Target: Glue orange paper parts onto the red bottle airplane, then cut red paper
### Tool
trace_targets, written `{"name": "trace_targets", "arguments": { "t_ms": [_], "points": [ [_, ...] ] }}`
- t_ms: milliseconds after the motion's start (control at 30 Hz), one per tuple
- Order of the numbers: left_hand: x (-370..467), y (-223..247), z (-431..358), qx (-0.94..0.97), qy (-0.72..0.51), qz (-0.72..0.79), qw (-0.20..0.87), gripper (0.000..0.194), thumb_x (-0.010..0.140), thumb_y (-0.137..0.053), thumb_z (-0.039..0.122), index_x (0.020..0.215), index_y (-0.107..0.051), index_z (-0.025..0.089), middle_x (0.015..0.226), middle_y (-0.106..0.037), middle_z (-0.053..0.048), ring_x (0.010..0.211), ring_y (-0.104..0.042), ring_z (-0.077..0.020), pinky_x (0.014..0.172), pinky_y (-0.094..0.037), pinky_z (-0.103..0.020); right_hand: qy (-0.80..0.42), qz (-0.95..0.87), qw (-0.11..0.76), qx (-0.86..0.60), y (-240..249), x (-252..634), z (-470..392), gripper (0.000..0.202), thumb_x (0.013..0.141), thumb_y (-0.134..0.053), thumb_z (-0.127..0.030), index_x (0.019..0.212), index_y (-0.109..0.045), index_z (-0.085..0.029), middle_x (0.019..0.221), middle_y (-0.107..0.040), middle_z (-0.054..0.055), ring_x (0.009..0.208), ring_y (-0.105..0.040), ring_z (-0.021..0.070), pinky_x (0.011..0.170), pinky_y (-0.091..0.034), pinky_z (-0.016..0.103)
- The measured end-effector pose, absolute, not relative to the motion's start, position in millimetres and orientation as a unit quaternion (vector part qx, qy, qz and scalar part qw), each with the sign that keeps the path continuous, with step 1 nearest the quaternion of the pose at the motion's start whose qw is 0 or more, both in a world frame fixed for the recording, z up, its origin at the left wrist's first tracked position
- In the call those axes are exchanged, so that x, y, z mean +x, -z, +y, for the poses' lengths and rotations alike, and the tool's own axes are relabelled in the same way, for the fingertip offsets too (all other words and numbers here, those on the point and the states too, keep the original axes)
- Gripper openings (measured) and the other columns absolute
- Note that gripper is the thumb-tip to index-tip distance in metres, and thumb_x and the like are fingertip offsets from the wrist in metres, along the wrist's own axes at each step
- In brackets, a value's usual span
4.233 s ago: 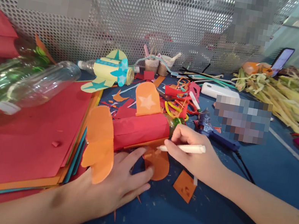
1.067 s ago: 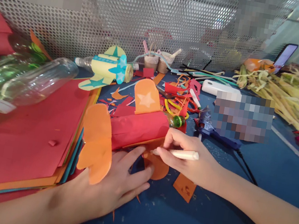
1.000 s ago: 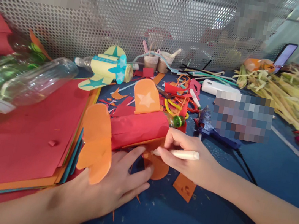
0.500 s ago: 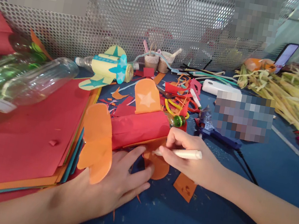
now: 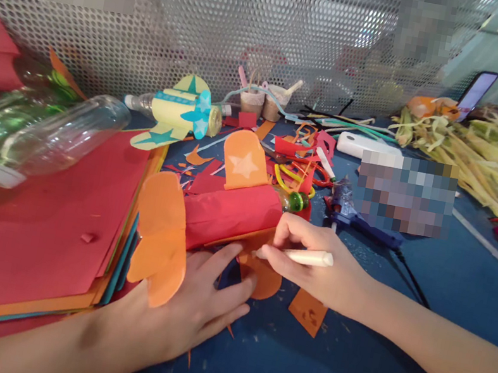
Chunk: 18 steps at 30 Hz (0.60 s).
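On our blue tabletop (image 5: 342, 370) lies the red-wrapped bottle (image 5: 234, 213), between our hands; our left hand (image 5: 205, 294), fingers spread, steadies its lower orange wing (image 5: 264, 279), where our right grip (image 5: 284, 244) pinches a white marker (image 5: 311, 257).

Starred bottles (image 5: 235, 211): 2 (one yellow, one red) | cups (image 5: 251, 102): 2 | glue gun (image 5: 369, 229): 1 | held pen (image 5: 313, 258): 1

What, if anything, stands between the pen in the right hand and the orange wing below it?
Nothing visible: the right hand holds the pen with its tip at the orange wing. The left hand has fingers beside the tip, not in between.
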<state>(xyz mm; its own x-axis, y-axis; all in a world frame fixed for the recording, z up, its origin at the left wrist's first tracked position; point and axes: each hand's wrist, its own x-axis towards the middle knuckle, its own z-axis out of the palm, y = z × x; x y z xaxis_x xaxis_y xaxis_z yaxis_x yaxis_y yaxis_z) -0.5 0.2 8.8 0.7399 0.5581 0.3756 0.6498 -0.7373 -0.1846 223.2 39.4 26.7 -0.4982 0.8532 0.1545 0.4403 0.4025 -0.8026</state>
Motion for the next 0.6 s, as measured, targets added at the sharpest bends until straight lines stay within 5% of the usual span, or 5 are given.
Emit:
{"name": "trace_targets", "arguments": {
  "t_ms": [600],
  "points": [
    [1.9, -10.8, 1.3, -0.926, 0.138, -0.321, 0.142, 0.031, 0.096, -0.037, 0.036, 0.107, -0.065, 0.029, 0.118, -0.060, -0.013, 0.073, -0.064, -0.0203, 0.060, -0.054, -0.035, -0.353, -0.785, 0.293, -0.417, -26.1, 223.4, 40.0, 0.024, 0.088, -0.056, -0.026, 0.072, -0.039, -0.022, 0.057, -0.045, -0.009, 0.048, -0.036, 0.0065, 0.047, -0.029, 0.020]
  ]
}}
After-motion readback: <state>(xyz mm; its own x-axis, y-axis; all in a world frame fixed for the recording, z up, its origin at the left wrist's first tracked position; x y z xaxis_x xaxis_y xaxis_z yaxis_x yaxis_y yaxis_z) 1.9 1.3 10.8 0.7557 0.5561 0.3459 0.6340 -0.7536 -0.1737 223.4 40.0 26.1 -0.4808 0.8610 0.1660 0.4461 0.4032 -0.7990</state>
